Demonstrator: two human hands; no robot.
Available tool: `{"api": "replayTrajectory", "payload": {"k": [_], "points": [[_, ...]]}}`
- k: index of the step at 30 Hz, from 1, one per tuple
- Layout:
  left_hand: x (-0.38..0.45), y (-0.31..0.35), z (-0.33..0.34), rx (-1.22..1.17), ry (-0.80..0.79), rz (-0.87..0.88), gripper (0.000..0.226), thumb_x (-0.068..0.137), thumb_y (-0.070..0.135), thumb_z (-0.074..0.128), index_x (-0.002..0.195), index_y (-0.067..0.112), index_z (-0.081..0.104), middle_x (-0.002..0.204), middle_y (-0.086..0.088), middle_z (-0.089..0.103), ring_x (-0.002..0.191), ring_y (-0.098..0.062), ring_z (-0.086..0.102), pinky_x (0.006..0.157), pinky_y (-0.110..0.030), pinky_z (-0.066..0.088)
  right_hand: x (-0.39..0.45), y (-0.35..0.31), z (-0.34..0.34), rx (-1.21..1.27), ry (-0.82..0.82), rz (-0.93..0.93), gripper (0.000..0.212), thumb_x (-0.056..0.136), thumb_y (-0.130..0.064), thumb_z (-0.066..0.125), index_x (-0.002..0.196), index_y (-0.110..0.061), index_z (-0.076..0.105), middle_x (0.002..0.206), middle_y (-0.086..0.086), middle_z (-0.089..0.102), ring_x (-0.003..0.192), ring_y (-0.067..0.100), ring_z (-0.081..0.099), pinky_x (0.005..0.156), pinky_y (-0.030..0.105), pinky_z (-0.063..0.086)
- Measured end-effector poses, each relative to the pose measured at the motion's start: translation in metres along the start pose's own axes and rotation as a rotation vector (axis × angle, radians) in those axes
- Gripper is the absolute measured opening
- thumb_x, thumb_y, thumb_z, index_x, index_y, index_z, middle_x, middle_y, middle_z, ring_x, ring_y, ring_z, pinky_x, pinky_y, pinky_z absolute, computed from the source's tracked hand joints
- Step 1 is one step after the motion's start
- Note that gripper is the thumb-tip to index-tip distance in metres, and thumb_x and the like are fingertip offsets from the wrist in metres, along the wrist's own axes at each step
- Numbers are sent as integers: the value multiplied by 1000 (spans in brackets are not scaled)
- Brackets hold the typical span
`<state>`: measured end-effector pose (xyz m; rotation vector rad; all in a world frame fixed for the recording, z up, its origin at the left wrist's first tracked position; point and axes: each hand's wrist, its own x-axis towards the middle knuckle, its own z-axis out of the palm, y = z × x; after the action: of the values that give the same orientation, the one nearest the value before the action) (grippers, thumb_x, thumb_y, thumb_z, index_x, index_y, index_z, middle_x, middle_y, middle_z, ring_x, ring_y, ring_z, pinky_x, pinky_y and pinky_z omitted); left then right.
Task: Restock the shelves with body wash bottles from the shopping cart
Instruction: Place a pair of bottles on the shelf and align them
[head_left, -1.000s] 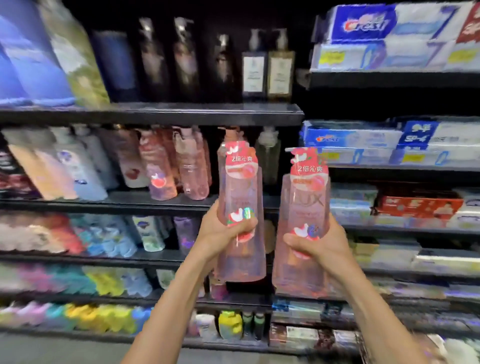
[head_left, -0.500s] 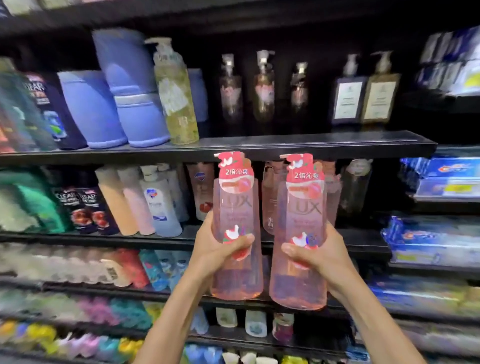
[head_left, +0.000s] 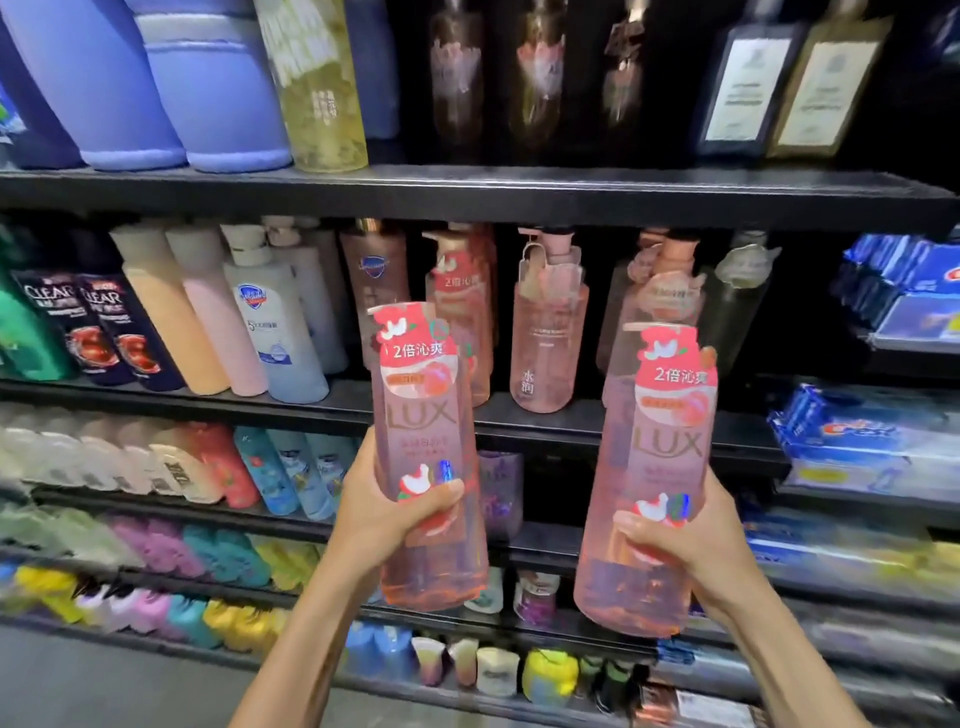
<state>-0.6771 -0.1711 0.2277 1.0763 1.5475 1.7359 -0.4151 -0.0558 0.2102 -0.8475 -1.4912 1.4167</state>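
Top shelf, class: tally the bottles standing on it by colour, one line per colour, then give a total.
Blue bottles: 3
Yellow bottle: 1
Dark clear pump bottles: 3
Bottle with a white label: 1
Bottle with a cream label: 1
Total: 9, counting only what shows; the row runs past the frame's left edge.

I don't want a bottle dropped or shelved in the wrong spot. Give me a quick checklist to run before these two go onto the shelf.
1. Left hand grip on the left LUX bottle: fingers wrapped round, ok.
2. Right hand grip on the right LUX bottle: ok.
3. Both bottles upright, paper tags on top: ok.
4. Matching stock: pink tagged bottle stands on the middle shelf, ok.
5. Free gap on that shelf beside the clear pink bottle: cannot tell, depth is dark.
6. Pump caps sealed: cannot tell, tags hide them.
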Motion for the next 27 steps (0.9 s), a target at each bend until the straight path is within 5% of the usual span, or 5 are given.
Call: {"api": "replayTrajectory", "payload": {"k": [4, 8, 13, 19, 27], "points": [[-11, -36, 18, -16, -40, -24, 70, 44, 38, 86, 107, 28, 58, 97, 7, 73, 85, -8, 70, 67, -15, 52, -7, 30, -14, -51, 11, 24, 76, 31, -31, 90, 102, -26, 63, 91, -1, 75, 78, 12, 71, 62, 20, 54], [-17, -88, 33, -36, -103, -12, 72, 42, 36, 86, 108, 26, 58, 97, 7, 73, 85, -8, 70, 66, -16, 52, -15, 81, -15, -56, 16, -24, 67, 33, -32, 89, 95, -45, 66, 94, -4, 75, 79, 7, 71, 62, 19, 54], [-17, -164, 38, -28, -152, 102, 63, 49, 22, 87, 105, 25, 59, 94, 8, 73, 83, -6, 69, 65, -15, 52, -15, 161, -14, -55, 55, -133, 71, 36, -30, 90, 102, -33, 65, 96, -2, 74, 81, 9, 70, 65, 21, 54], [-8, -244, 35, -49, -185, 218, 62, 49, 38, 87, 105, 31, 61, 100, 3, 73, 89, -13, 70, 73, -30, 56, -5, 229, -9, -57, 101, -259, 75, 40, -33, 90, 109, -22, 62, 94, -3, 74, 80, 11, 71, 61, 20, 54], [-14, -330, 24, -187, -167, 350, 68, 48, 33, 85, 111, 25, 61, 100, 5, 73, 84, -6, 69, 64, -18, 53, 16, 272, 3, -72, 182, -576, 74, 49, -26, 91, 115, -19, 59, 100, -6, 73, 90, 11, 70, 70, 22, 54]]}}
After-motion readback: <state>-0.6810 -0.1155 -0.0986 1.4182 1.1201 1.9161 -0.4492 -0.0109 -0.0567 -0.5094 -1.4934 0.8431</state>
